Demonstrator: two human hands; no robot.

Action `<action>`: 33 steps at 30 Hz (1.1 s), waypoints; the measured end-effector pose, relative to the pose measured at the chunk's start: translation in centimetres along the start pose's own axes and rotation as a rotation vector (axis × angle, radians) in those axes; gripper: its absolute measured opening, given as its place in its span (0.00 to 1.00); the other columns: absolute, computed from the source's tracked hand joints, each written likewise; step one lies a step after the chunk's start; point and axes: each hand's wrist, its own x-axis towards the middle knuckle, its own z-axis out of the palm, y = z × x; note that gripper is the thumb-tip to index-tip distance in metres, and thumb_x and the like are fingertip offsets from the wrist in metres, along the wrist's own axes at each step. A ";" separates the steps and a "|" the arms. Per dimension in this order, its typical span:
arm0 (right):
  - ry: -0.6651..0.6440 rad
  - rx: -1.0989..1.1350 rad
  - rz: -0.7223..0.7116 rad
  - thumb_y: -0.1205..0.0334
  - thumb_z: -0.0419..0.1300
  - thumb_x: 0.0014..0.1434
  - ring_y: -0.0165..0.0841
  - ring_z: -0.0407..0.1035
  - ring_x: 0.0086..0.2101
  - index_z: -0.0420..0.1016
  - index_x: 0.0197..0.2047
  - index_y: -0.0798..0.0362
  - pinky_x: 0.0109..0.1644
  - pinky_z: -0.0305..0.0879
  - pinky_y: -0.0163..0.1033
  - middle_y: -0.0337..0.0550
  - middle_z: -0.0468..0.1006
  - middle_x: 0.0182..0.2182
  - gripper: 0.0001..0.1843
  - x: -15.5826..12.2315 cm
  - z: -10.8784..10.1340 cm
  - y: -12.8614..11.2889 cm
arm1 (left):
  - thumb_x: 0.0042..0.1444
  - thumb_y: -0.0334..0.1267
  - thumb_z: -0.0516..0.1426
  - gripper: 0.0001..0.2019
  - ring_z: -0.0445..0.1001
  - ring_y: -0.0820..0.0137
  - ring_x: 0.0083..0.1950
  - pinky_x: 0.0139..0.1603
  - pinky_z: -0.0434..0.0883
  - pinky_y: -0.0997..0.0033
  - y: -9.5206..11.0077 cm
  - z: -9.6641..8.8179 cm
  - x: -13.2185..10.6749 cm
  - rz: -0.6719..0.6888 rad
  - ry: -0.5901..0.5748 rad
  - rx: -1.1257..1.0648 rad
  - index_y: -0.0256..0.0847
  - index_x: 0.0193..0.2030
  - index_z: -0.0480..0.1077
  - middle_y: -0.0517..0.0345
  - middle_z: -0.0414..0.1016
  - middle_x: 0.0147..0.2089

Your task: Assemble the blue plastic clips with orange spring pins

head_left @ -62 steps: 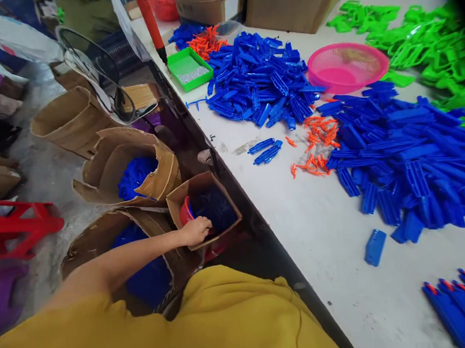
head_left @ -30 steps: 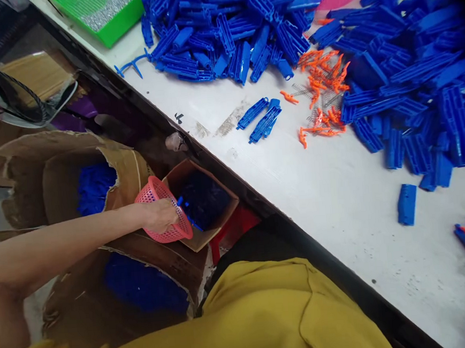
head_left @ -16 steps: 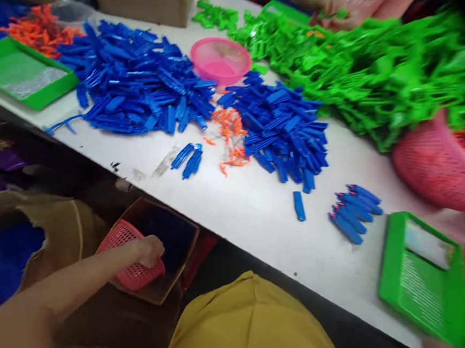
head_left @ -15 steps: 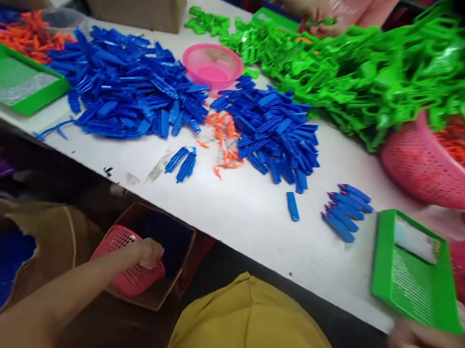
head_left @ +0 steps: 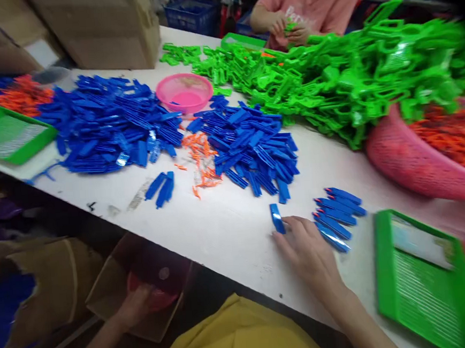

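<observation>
Head view: lettering point(head_left: 295, 17) beginning "Per" is readable on the co-worker's pink shirt point(head_left: 336, 6); the rest is unclear. The single blue piece point(head_left: 277, 217), narrow and glossy, lies on the white table point(head_left: 221, 239) at your half-open right hand point(head_left: 308, 248); its grip cannot be told. Your left hand point(head_left: 136, 306), its closure hidden, is at the red basket point(head_left: 164, 298) inside the carton point(head_left: 108, 295).

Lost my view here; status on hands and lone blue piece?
Left hand in carton, at pink basket, grip unclear. Right hand at lone blue piece, contact unclear. Row of blue pieces close beside right hand.
</observation>
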 end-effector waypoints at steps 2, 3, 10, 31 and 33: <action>0.011 -0.018 0.000 0.46 0.51 0.68 0.44 0.71 0.45 0.68 0.52 0.52 0.43 0.68 0.46 0.51 0.75 0.45 0.20 0.2 0.5 0.4 | 0.56 0.44 0.52 0.13 0.80 0.63 0.32 0.33 0.76 0.67 0.3 -1.3 -0.5 -0.067 -0.005 -0.058 0.50 0.29 0.76 0.63 0.82 0.30; 0.016 -0.026 -0.009 0.45 0.51 0.67 0.44 0.71 0.43 0.69 0.51 0.52 0.43 0.68 0.46 0.51 0.76 0.43 0.21 0.2 0.7 0.6 | 0.59 0.44 0.50 0.14 0.80 0.64 0.34 0.35 0.77 0.68 0.7 -2.6 -0.7 -0.110 0.025 -0.078 0.50 0.32 0.77 0.63 0.82 0.33; 0.129 -0.051 -0.137 0.48 0.51 0.67 0.49 0.68 0.45 0.70 0.53 0.55 0.47 0.67 0.54 0.58 0.75 0.46 0.21 1.1 1.2 0.0 | 0.65 0.42 0.51 0.11 0.76 0.63 0.50 0.56 0.72 0.62 8.9 -14.4 4.3 0.031 0.549 -0.060 0.46 0.47 0.73 0.53 0.78 0.47; 0.040 0.104 -0.515 0.67 0.51 0.68 0.40 0.66 0.44 0.74 0.49 0.54 0.48 0.64 0.45 0.50 0.77 0.43 0.12 8.9 5.5 -7.3 | 0.64 0.39 0.53 0.10 0.70 0.55 0.52 0.53 0.68 0.53 12.1 -11.9 15.2 0.234 0.474 0.177 0.40 0.47 0.72 0.46 0.75 0.50; 0.036 0.099 -0.536 0.64 0.53 0.68 0.44 0.64 0.52 0.72 0.55 0.53 0.54 0.63 0.49 0.53 0.75 0.52 0.15 9.1 5.9 -8.2 | 0.65 0.39 0.52 0.09 0.71 0.57 0.49 0.51 0.68 0.56 12.6 -12.0 15.2 0.240 0.459 0.166 0.40 0.44 0.72 0.48 0.75 0.45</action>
